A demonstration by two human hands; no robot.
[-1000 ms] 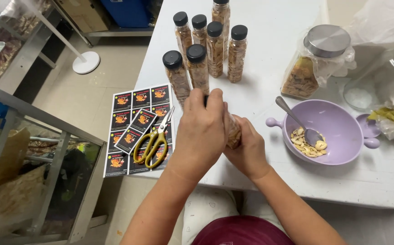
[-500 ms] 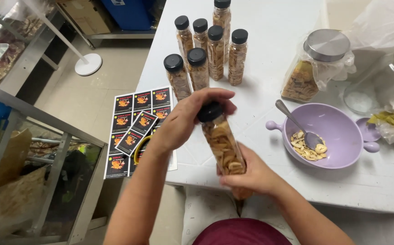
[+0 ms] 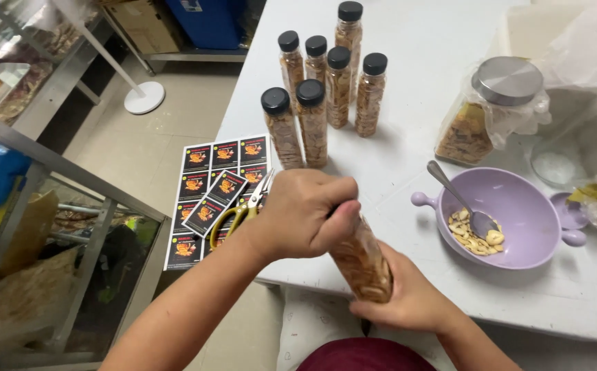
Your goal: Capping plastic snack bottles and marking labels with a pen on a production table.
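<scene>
Sticker sheet (image 3: 210, 199): left of the left hand, lying flat and hanging partly over the bench edge; unmoved since the earlier frames.
Scissors (image 3: 243, 209): yellow-handled, lying on the sticker sheet, just beside the left wrist; more of them shows now than half a second ago.
Left hand (image 3: 305, 213): closed around the top of the bottle, knuckles up, hiding the cap. Half a second ago the black cap showed under the fingers; now the hand covers it fully.
Bottle (image 3: 363, 264): clear plastic, filled with pale brown snack pieces, held tilted between both hands over the near edge of the bench (image 3: 408, 137). It leans more and sits lower than half a second ago.
Right hand (image 3: 408, 302): wrapped around the bottom of the bottle from below, gripping it, nearest the person's body.
Filled bottles (image 3: 326, 89): seven black-capped ones standing upright in a cluster beyond the left hand, well apart from it; unchanged.
Purple bowl (image 3: 518, 213): right of both hands, holding some snack pieces and a metal spoon (image 3: 463, 206); same place as before.
Jar (image 3: 494, 110): with a metal lid, beyond the bowl, plastic wrap around it.
</scene>
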